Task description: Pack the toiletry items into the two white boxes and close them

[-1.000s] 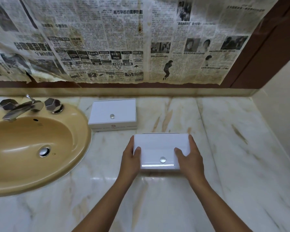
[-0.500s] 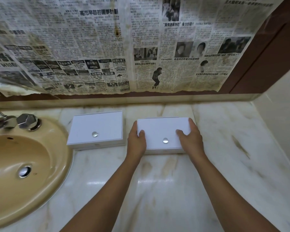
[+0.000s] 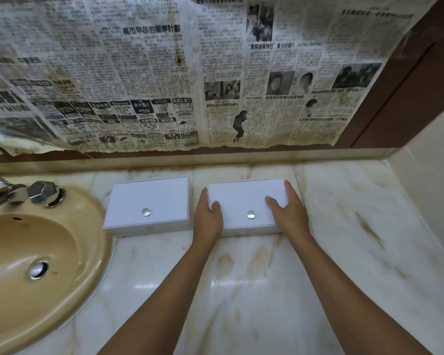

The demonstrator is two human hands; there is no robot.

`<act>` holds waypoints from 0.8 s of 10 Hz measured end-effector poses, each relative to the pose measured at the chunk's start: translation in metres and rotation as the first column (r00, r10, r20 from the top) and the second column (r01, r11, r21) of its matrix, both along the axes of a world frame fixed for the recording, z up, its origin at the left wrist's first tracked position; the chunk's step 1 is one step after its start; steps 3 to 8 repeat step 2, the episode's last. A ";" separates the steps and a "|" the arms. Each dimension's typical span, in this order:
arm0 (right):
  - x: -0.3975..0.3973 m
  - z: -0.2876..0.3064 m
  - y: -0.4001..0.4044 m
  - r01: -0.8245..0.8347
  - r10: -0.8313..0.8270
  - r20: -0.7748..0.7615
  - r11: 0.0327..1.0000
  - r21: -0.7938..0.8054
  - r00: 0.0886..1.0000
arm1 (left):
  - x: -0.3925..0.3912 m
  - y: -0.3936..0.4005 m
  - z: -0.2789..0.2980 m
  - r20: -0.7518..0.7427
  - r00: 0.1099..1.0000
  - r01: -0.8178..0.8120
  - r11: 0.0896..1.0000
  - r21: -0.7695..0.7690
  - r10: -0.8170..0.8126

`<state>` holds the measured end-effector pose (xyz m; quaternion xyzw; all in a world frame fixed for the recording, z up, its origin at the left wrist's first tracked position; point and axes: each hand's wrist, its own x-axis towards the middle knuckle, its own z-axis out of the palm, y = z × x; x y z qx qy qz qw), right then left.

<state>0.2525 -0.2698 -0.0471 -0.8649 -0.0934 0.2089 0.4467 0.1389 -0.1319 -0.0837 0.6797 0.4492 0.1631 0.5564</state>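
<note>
Two closed white boxes, each with a small clear knob on its lid, stand side by side at the back of the marble counter. The left box [image 3: 149,201] sits next to the sink, untouched. My left hand [image 3: 207,217] grips the left end of the right box [image 3: 244,201], thumb on the lid. At the box's right end, my right hand [image 3: 289,213] holds it the same way. No toiletry items are visible; the box contents are hidden.
A beige sink [image 3: 36,265] with a chrome tap [image 3: 23,193] fills the left. Newspaper [image 3: 190,73] covers the wall behind the counter [image 3: 344,252]. A side wall [image 3: 433,175] bounds the counter at the right.
Both hands have slid the right box away from me across the counter, until it stands next to the left box near the back wall.
</note>
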 end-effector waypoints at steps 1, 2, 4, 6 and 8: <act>-0.002 0.018 -0.021 0.117 -0.122 0.042 0.987 0.108 0.992 | -0.037 -0.026 0.030 0.016 1.000 -0.001 0.998 0.056 0.000; -0.004 0.038 -0.040 0.224 -0.256 0.120 0.947 0.231 0.959 | -0.084 -0.054 0.049 0.119 0.993 0.006 0.996 0.092 -0.017; -0.004 0.038 -0.040 0.224 -0.256 0.120 0.947 0.231 0.959 | -0.084 -0.054 0.049 0.119 0.993 0.006 0.996 0.092 -0.017; -0.004 0.038 -0.040 0.224 -0.256 0.120 0.947 0.231 0.959 | -0.084 -0.054 0.049 0.119 0.993 0.006 0.996 0.092 -0.017; -0.004 0.038 -0.040 0.224 -0.256 0.120 0.947 0.231 0.959 | -0.084 -0.054 0.049 0.119 0.993 0.006 0.996 0.092 -0.017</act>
